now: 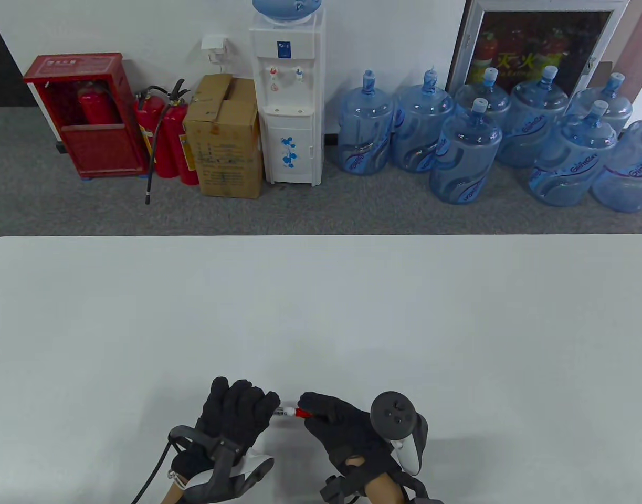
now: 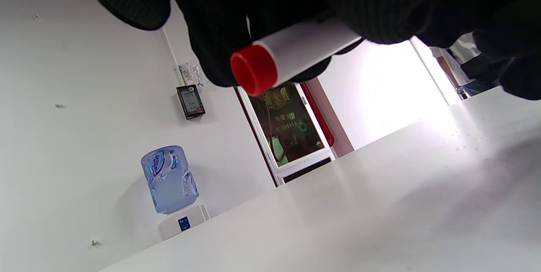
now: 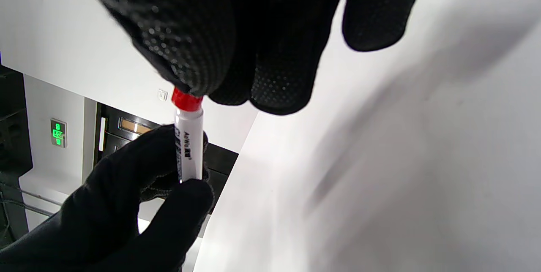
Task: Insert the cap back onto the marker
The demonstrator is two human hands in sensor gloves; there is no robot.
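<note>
A white marker [image 1: 284, 411] with black print is held level just above the table near its front edge. My left hand [image 1: 247, 412] grips its barrel; in the left wrist view the barrel [image 2: 308, 46] ends in a red plug [image 2: 253, 70]. My right hand [image 1: 326, 415] pinches the red cap [image 1: 301, 413] at the marker's right end. In the right wrist view the cap [image 3: 186, 99] sits against the barrel [image 3: 188, 145] with no gap showing, and most of the cap is hidden under my fingers [image 3: 262, 65]. The marker's tip is not visible.
The white table [image 1: 321, 315] stretches ahead of my hands. Beyond its far edge stand a water dispenser [image 1: 289, 100], a cardboard box [image 1: 225, 136], fire extinguishers [image 1: 166, 131] and several blue water jugs [image 1: 467, 152] on the floor.
</note>
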